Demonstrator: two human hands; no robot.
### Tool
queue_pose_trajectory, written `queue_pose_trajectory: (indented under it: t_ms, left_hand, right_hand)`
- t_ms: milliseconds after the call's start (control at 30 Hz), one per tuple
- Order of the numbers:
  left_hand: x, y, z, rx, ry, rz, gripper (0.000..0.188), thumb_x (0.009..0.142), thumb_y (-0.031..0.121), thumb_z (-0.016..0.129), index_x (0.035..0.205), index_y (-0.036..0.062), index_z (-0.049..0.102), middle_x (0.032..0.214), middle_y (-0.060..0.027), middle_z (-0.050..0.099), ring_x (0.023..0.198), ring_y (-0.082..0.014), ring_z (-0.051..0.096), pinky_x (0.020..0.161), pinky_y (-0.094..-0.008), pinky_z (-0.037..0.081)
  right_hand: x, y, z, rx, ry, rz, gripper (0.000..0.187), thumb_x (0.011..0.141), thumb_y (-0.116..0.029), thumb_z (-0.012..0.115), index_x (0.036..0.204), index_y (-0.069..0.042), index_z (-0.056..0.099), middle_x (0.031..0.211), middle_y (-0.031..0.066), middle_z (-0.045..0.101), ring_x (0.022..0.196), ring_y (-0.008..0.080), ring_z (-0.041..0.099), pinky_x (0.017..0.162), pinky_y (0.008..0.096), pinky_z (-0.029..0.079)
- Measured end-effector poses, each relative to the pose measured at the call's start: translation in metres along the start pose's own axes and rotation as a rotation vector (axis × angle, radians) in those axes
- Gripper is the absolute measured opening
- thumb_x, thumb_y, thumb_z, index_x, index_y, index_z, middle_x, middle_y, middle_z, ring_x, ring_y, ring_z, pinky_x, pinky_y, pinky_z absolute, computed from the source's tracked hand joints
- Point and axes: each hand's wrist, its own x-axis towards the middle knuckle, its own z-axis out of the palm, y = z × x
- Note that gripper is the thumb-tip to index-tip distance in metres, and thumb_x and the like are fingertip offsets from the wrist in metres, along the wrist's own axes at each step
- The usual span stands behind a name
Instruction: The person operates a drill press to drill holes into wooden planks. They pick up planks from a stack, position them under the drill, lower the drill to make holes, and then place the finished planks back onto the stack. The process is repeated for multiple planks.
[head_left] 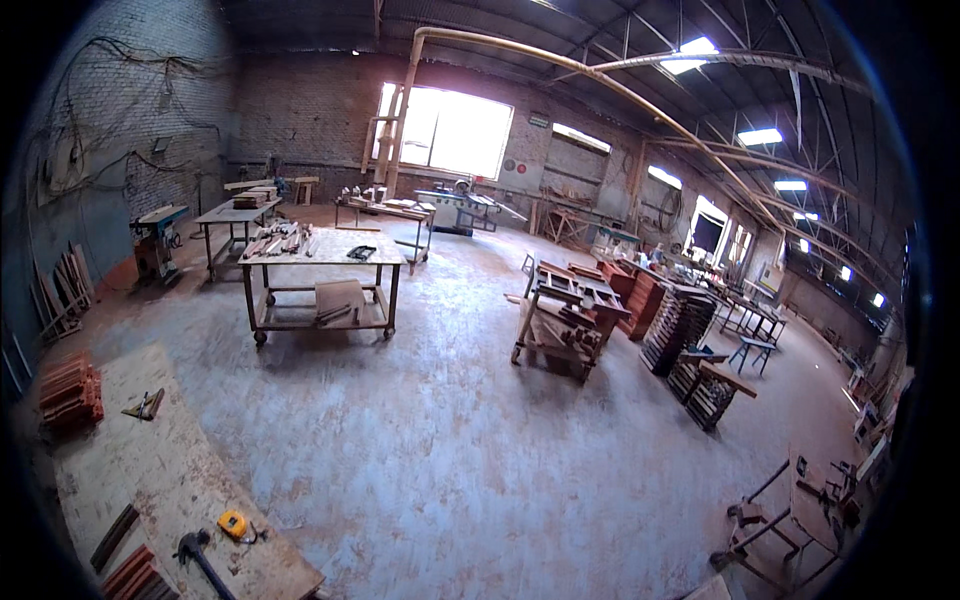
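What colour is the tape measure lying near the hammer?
The tape measure is mostly yellow-orange; it shows best in the head view.

"The bench (165, 465) looks like matt wood, stained; and the tape measure (233, 523)?"
"Smooth plastic; the hammer (207, 570) has a metal-looking head; the floor (400, 450) looks matt, scuffed; the wall (300, 130), rough brick."

1. At the near left, a worktable (120, 460) carries a hammer (194, 547), a yellow tape measure (234, 523) and reddish wood strips (70, 393).
2. Farther, a wheeled table (335, 247) bears several small items (283, 240) on its top, and a board (340, 294) on its lower shelf (285, 320).
3. The latter table stands on the bluish floor (420, 450).
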Motion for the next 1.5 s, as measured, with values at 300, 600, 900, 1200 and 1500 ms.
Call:
queue_pose_trajectory:
  t_ms: [300,600,900,1200,1500]
  left_hand:
    - [-0.018,-0.125,-0.201,0.6,0.084,-0.421,0.053,0.067,0.037,0.073,0.109,0.0067,0.06,0.104,-0.0184,0.064,0.096,-0.038,0.059,0.083,-0.0451,0.048]
    - [-0.224,-0.361,-0.321,0.048,1.166,-1.404,0.032,0.08,0.031,0.058,0.099,0.0072,0.068,0.1,-0.0176,0.066,0.088,-0.0293,0.061,0.077,-0.0434,0.047]
    - [-0.156,-0.404,-0.431,-0.304,1.201,-1.411,0.04,0.083,0.034,0.054,0.109,0.0051,0.063,0.109,-0.0198,0.062,0.098,-0.0304,0.058,0.084,-0.042,0.045]
    - [-0.161,-0.494,-0.766,-0.214,1.164,-1.3,0.048,0.087,0.038,0.05,0.118,0.003,0.058,0.118,-0.022,0.058,0.109,-0.0316,0.055,0.092,-0.0406,0.044]
    - [-0.145,-0.432,-1.213,-0.159,1.612,-0.767,0.058,0.089,0.042,0.049,0.13,0.0009,0.049,0.126,-0.0243,0.053,0.12,-0.0348,0.049,0.1,-0.0411,0.04]
  right_hand:
    - [0.222,-0.087,-0.024,-0.571,-0.313,-0.45,0.031,0.09,-0.029,0.056,0.101,-0.001,0.059,0.09,0.0132,0.064,0.078,0.0208,0.062,0.068,0.0368,0.052]
    - [0.43,-0.215,-0.229,-0.323,-0.07,-0.228,0.031,0.087,-0.029,0.05,0.089,-0.001,0.064,0.07,0.0152,0.064,0.063,0.0221,0.061,0.057,0.0385,0.046]
    - [0.646,-0.328,-0.24,-0.371,-0.024,-0.512,0.037,0.088,-0.033,0.048,0.087,0.001,0.063,0.072,0.0191,0.064,0.063,0.0313,0.06,0.058,0.0426,0.045]
    - [0.781,-0.388,-0.367,-0.187,0.219,0.059,0.045,0.089,-0.039,0.051,0.062,-0.003,0.059,0.058,0.0112,0.057,0.048,0.023,0.052,0.05,0.0392,0.044]
    - [0.926,-0.422,-0.413,0.023,0.264,0.68,0.035,0.089,-0.035,0.053,0.07,-0.006,0.057,0.063,0.0086,0.055,0.047,0.0202,0.049,0.046,0.0361,0.043]
